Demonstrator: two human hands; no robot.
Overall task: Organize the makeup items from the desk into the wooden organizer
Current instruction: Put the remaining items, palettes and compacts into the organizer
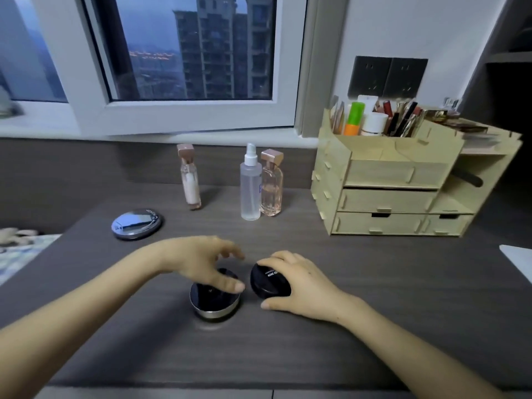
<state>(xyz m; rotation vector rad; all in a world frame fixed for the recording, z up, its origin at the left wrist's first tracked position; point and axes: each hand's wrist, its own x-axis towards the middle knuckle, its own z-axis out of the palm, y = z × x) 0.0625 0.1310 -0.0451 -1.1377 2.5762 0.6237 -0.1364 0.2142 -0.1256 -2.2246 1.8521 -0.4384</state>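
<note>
Evidently, the black compact [269,282] is being gripped and tilted off the counter [374,283] by the curled right hand [305,286], presumably for carrying to the wooden organizer [388,197] well apart, while the silver-based compact [213,309] is being touched by the spread-fingered left hand [195,260].

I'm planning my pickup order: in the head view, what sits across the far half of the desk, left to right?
Round mirror compact → pale foundation bottle → clear spray bottle → pink perfume bottle → wooden organizer.
</note>
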